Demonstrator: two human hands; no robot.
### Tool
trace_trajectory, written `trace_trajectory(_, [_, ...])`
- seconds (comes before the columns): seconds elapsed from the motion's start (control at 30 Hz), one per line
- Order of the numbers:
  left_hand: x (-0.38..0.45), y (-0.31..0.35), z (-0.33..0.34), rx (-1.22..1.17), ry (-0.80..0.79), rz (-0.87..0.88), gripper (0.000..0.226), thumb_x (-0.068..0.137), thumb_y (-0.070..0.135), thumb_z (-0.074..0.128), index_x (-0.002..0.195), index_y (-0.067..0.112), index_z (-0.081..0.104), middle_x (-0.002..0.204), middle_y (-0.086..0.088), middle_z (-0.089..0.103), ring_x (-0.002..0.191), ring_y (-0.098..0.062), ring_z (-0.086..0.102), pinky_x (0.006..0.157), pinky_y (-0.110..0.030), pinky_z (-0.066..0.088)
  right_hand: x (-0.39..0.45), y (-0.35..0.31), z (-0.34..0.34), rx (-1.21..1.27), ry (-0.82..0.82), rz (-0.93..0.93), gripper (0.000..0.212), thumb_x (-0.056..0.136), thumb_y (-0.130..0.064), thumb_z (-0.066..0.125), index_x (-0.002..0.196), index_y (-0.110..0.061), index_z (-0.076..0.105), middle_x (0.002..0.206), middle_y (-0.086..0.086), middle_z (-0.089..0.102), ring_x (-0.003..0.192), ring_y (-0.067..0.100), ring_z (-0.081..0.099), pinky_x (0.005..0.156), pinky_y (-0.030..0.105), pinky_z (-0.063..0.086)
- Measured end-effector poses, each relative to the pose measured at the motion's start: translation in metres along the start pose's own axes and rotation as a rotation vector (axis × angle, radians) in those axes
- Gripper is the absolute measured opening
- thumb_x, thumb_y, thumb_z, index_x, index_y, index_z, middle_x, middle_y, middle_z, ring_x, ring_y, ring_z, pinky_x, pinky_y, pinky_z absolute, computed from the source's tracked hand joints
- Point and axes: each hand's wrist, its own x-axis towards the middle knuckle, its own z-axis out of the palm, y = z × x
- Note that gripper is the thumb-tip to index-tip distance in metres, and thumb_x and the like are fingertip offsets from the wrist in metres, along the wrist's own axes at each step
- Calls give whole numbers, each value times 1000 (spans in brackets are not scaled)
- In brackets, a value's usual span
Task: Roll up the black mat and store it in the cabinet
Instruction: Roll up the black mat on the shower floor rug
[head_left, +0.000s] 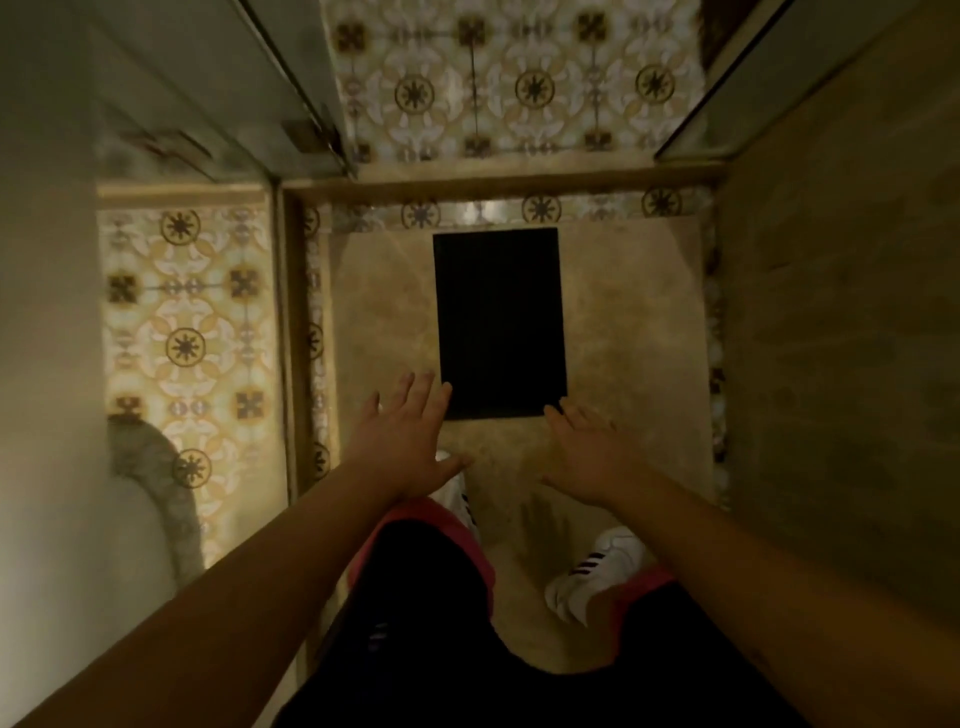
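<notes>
Flat black rectangular mat (500, 322) lying unrolled on the plain beige stone floor (628, 332), just ahead of both hands, long sides running away from them. Left hand (402, 439) stretched forward, palm down, fingers (426, 387) spread and released, tips just beside the mat's near left corner; contact with the mat not clear. Right hand (589, 454) likewise flat and empty, fingers loose, fingertips close to the mat's near right corner, holding nothing. Bare forearms reaching in from the lower left and lower right. Between and below the hands, dark trousers with a red edge (421, 587) and two white shoes with black stripes (597, 569), the right one plain to see, the left mostly hidden under the left hand. Beyond the mat's far end, a raised step and patterned cream and brown floor tiles (498, 88); same tiles left of the left hand. Dim, somewhat blurred view.
</notes>
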Motion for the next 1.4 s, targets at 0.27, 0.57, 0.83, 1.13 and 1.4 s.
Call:
trace_trajectory(0.27, [160,-34,135,58,-28,-5,114,67,90,11,152,15,2,162,-4,-6,147,-23,-7,116,-52,10,180,68,119,-72,21,-16,103,77,-67,55,151,-24,-2,161,8,-1,146,30,6,111,54,20])
trace_trajectory(0.57, [285,-53,302,218,40,199,87,69,76,53,131,16,40,139,-10,41,129,-29,36,97,-44,40,323,116,211,-164,169,-61,91,69,-58,69,140,-21,27,140,12,35,129,33,33,100,51,38])
trace_trajectory(0.83, [315,-54,344,151,48,168,62,76,51,69,121,16,44,119,-12,45,105,-31,45,71,-42,49,342,119,236,-201,261,-54,79,64,-42,73,130,-22,34,121,8,42,113,29,39,85,46,42])
trace_trajectory(1.13, [307,-63,338,-22,57,240,33,91,37,57,113,13,63,116,-13,51,101,-29,46,73,-41,50,343,121,224,-166,166,-71,76,67,-40,74,130,-22,36,125,7,44,117,30,38,88,46,47])
trace_trajectory(1.4, [308,-59,331,-13,144,236,31,90,25,56,120,17,53,110,-11,61,91,-34,58,66,-43,52,348,131,209,-11,193,-87,43,84,-34,66,122,-18,52,116,8,58,110,28,47,86,45,49])
